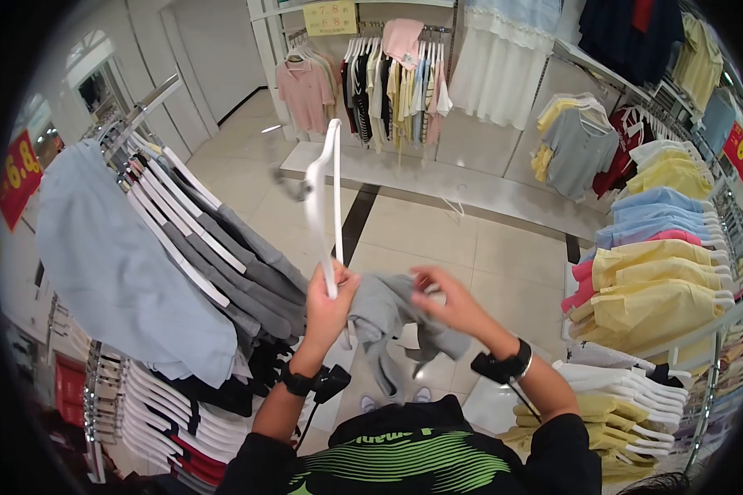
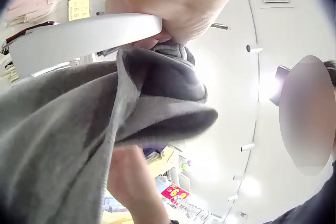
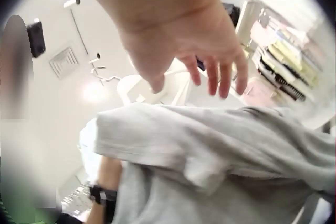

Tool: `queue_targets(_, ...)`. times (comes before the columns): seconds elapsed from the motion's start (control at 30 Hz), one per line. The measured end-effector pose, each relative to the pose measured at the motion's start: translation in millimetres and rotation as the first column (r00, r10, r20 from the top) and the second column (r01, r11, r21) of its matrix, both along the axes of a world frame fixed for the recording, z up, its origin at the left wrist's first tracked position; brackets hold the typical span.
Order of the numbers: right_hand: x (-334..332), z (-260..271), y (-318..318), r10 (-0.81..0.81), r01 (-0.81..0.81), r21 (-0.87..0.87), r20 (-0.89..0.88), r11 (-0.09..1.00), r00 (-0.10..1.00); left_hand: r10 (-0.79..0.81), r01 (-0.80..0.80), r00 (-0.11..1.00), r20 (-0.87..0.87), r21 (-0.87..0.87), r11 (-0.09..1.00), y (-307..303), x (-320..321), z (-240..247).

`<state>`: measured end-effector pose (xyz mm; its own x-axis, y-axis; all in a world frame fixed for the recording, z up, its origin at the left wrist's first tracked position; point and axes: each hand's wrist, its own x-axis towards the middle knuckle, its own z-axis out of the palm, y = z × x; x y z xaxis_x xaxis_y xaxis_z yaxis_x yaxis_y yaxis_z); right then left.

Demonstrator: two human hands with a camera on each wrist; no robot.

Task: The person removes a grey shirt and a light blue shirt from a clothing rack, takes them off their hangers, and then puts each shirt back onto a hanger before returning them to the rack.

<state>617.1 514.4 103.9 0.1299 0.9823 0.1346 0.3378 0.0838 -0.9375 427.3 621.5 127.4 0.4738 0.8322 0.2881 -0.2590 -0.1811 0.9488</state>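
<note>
In the head view my left hand grips a white clothes hanger, which stands roughly upright with its hook out to the left. A grey garment hangs loosely beside that hand. Its folds bunch right under the gripping fingers in the left wrist view, where the hanger crosses above the grey cloth. My right hand is at the garment's other side. Seen from the right wrist, the fingers are spread and loosely bent just over the cloth, pinching nothing.
On the left, a rack holds grey garments on white hangers and a light blue garment. Yellow shirts hang at the right. A low white platform runs along the back wall, with a loose hanger near its edge.
</note>
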Motion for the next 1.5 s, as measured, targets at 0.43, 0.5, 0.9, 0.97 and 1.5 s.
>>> queue_targets(0.43, -8, 27, -8, 0.271, -0.261, -0.077, 0.355, 0.962, 0.895, -0.188, 0.181, 0.982, -0.034, -0.151, 0.972, 15, 5, 10)
queue_targets(0.5, -11, 37, -8, 0.31, -0.295, -0.103, 0.191, 0.95, 0.931, -0.189, 0.185, 0.982, -0.027, -0.099, 0.978, 20, 4, 4)
queue_targets(0.9, -26, 30, 23, -0.281, 0.308, 0.007, -0.389, 0.951, 0.877, 0.035, -0.042, 0.988, -0.148, -0.043, 0.998, -24, -19, -77)
queue_targets(0.97, -30, 30, 24, -0.313, 0.329, 0.021, -0.264, 0.944, 0.912, -0.018, 0.008, 0.995, -0.094, -0.104, 0.995, -44, -10, -80)
queue_targets(1.5, 37, -74, -68, -0.589, 0.593, -0.144, 0.076, 0.792, 0.805, -0.009, 0.003, 0.964, -0.266, -0.024, 1.0, 0, 3, -58)
